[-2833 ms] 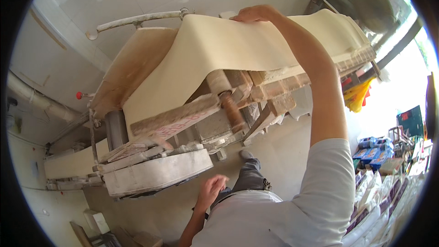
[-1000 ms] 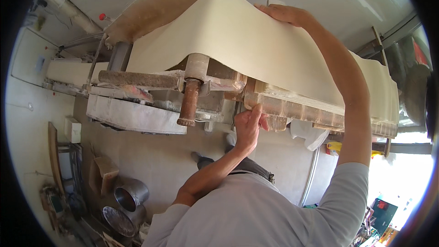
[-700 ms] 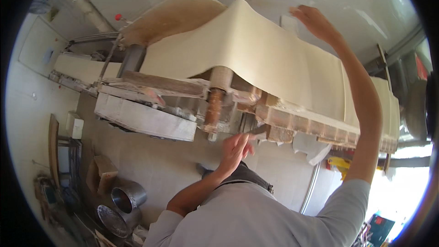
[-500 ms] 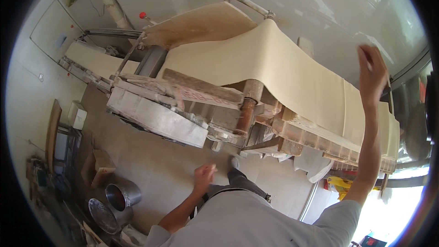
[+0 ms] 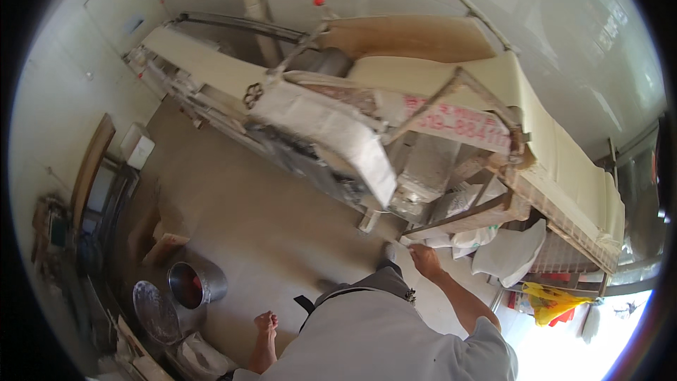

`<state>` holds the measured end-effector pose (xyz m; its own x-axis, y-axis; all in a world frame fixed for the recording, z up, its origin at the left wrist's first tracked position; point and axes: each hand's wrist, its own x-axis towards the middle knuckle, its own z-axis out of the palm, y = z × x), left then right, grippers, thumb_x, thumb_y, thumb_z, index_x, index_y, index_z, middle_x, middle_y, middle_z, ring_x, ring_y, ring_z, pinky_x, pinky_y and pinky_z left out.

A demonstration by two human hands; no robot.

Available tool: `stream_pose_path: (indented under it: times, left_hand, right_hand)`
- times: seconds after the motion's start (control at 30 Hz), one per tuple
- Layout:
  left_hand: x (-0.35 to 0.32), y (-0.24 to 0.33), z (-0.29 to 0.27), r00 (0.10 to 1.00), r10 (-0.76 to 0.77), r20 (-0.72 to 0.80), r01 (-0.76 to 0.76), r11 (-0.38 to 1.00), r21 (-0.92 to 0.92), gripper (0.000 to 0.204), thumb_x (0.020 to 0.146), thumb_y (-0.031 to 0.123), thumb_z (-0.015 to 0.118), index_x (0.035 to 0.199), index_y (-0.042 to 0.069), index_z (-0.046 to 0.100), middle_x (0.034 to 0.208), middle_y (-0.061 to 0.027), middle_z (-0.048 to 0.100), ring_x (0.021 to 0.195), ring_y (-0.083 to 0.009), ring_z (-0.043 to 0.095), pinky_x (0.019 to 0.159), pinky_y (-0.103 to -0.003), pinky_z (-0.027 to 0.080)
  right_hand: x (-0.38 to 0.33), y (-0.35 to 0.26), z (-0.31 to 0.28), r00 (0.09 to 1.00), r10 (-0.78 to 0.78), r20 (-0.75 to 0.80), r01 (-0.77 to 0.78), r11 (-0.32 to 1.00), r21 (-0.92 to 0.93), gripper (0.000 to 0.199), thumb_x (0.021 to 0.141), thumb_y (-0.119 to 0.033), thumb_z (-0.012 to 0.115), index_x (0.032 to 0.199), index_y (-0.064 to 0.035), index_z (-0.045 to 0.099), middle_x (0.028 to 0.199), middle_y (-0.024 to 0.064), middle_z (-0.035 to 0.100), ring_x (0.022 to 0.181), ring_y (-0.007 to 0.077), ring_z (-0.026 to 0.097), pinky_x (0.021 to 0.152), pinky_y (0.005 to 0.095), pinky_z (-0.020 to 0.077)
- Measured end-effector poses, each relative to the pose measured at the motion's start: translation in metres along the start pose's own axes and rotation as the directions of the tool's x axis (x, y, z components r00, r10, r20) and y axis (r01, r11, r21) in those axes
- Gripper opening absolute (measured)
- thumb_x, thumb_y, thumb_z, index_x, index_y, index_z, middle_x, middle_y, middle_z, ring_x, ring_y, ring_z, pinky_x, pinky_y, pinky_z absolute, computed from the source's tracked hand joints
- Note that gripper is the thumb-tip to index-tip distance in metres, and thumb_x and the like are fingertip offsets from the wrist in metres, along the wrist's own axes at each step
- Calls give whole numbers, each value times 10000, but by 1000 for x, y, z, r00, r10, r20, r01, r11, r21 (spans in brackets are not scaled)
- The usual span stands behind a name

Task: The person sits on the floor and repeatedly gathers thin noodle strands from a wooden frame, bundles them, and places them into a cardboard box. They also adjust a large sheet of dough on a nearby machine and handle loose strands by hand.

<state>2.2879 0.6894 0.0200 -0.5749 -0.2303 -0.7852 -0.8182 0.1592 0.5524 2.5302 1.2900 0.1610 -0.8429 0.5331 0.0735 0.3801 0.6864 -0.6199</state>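
My left hand [image 5: 266,323] hangs low beside my body, its fingers curled into a loose fist with nothing showing in them. Lower on the other side, my right hand [image 5: 424,259] is held near my waist, fingers loosely bent and apart, no object visible in it. It is nearest to the lower end of a flour-dusted machine [image 5: 321,127] and touches nothing that I can see. A long, smooth cream sheet, like dough [image 5: 564,148], drapes over the machine's right part and runs down to the right. A wooden bar frame [image 5: 486,92] stands upright in front of the sheet.
Metal pots [image 5: 201,286] stand on the floor at the lower left, beside a cardboard box [image 5: 166,245]. White sacks [image 5: 511,257] lie under the machine's right part. A yellow plastic bag [image 5: 553,303] hangs near the bright opening. Boards [image 5: 92,159] lean at the left wall.
My right hand has come down from high beside the cream sheet to near my waist. My left hand has dropped lower. The view has shifted left along the machine, and the bar frame now stands raised.
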Motion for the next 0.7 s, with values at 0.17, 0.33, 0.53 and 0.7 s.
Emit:
stream_pose_path:
  times: [0.17,0.33,0.53,0.7]
  left_hand:
    - [46,18,-45,996,-11,83,7,999,47,196,937,224,710,1043,100,600,700,-36,601,504,-123,519,405,-240,367]
    - [103,59,-57,916,-45,398,66,997,-39,136,925,187,702,922,72,628,637,-39,570,465,-161,519,419,-292,397]
    - [185,116,-75,684,582,440,-719,637,277,45,886,60,666,865,21,655,669,-81,643,475,-169,560,410,-264,387]
    - [223,177,-135,865,348,360,-381,924,22,118,904,124,686,888,8,668,728,-100,683,515,-179,603,425,-284,428]
  right_hand:
    - [-106,102,113,597,643,480,-771,626,119,108,878,-162,676,894,-77,741,756,121,741,663,261,729,602,404,604]
    - [-116,85,157,332,689,645,-914,403,41,151,876,-214,649,864,-99,745,755,81,744,615,194,714,517,359,601]
    - [30,-24,189,466,625,626,-773,632,-55,167,871,-171,619,910,-89,759,758,77,738,621,167,706,553,340,614]
    - [171,-95,264,438,570,695,-730,676,-95,140,873,-179,639,901,-92,746,763,69,732,606,155,690,528,317,586]
